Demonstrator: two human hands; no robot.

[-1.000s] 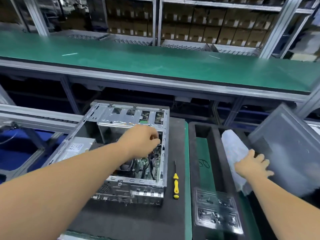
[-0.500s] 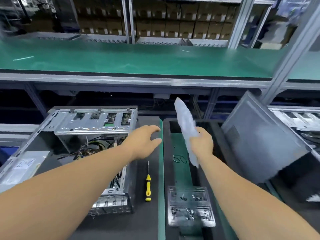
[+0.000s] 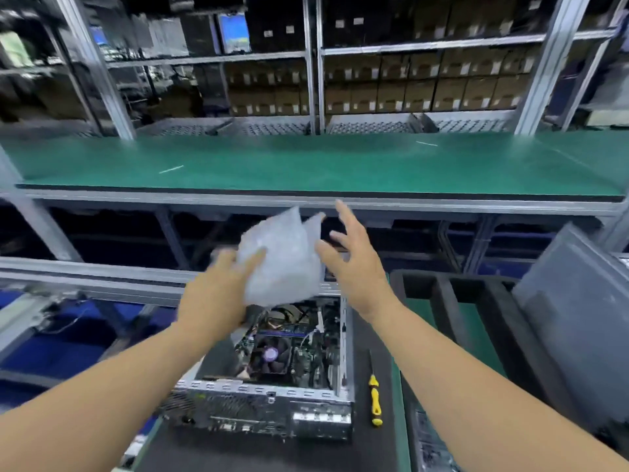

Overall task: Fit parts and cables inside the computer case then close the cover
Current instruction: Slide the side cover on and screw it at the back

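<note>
The open computer case (image 3: 262,391) lies on a black mat, with its fan (image 3: 270,356) and cables showing inside. Above the case a crumpled clear plastic bag (image 3: 282,264) hangs in the air. My left hand (image 3: 218,298) holds the bag from the left, thumb across its front; motion blur hides the other fingers. My right hand (image 3: 354,267) is just right of the bag with fingers spread straight, its thumb at the bag's edge. The grey case cover (image 3: 578,308) leans at the far right.
A yellow-handled screwdriver (image 3: 374,400) lies on the mat right of the case. A black foam tray (image 3: 442,294) on a green mat stands further right, with a clear plastic parts tray (image 3: 429,444) at its near end. A long green bench (image 3: 306,165) runs behind.
The plastic bag went from my right hand to my left hand. Both hands rose above the case. My right hand let go and spread its fingers.
</note>
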